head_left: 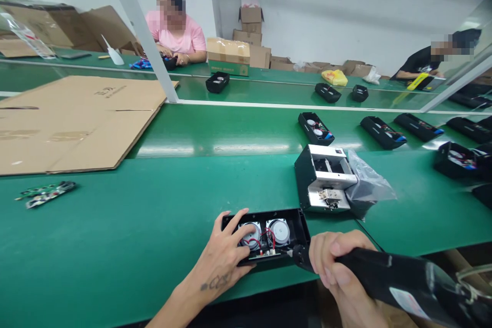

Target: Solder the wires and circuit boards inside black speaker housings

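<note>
1. Bracing the open black housing (302,230): left hand (225,253), at nine o'clock of the housing. Fingers spread over its end, one resting on a speaker (251,236); whether the thumb pinches the near wall, cannot tell.
2. Right hand (338,259), at four o'clock. Fingers wrapped around a black power screwdriver (384,269), pinching it near its front end.
3. Screwdriver tip, inside the housing by the near wall, at the end of a small board (264,254). Step in hand, as judged: driving or seating a screw there; the screw itself is too small to make out. The move calls for a still housing, a tip kept square to its seat, and red wires (274,240) clear of the tip.
4. Housing contents: two round speakers side by side, red wires, the small board along the near wall.
5. Metal-fronted device (303,179), at one o'clock, just beyond the housing; clear plastic bag (365,179) against its right side.
6. Loose circuit boards (49,195), at ten o'clock, on the green counter (172,200); flat cardboard (77,123) beyond them.
7. Further black housings (315,127), wired, from one to three o'clock.
8. Co-worker in pink (177,36), at eleven o'clock, across the counter; another in a dark top (417,64), at one o'clock.
</note>
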`<control>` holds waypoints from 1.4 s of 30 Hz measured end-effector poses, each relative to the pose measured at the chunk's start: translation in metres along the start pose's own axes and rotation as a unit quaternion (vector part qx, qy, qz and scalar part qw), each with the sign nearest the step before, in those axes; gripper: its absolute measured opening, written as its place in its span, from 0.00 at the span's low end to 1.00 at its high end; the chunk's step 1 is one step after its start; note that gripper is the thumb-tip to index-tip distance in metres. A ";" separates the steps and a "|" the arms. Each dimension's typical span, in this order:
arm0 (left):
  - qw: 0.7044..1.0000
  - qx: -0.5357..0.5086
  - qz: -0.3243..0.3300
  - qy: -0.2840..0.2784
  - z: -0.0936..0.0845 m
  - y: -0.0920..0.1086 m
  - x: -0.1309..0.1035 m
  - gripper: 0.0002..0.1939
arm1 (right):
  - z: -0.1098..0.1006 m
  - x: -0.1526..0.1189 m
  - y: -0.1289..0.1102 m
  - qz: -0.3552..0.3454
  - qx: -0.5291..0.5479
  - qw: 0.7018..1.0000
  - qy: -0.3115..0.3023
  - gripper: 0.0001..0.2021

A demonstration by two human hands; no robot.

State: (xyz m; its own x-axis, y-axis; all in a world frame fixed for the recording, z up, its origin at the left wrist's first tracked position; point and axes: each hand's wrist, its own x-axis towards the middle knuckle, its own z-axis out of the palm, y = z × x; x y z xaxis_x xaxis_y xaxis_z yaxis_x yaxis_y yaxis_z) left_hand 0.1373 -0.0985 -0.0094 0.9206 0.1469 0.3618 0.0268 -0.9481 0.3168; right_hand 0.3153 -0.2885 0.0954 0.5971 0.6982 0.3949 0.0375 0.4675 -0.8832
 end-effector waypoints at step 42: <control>1.000 0.009 -0.004 -0.004 -0.001 0.001 0.000 0.16 | -0.008 0.005 0.001 0.006 0.031 0.999 0.023 0.02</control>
State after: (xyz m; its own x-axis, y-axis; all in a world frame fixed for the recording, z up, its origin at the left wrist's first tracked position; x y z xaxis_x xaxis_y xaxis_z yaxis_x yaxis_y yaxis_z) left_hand 0.1369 -0.0988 -0.0078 0.9236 0.1530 0.3514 0.0416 -0.9515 0.3049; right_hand 0.3252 -0.2890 0.0945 0.6336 0.6790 0.3708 -0.0189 0.4927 -0.8700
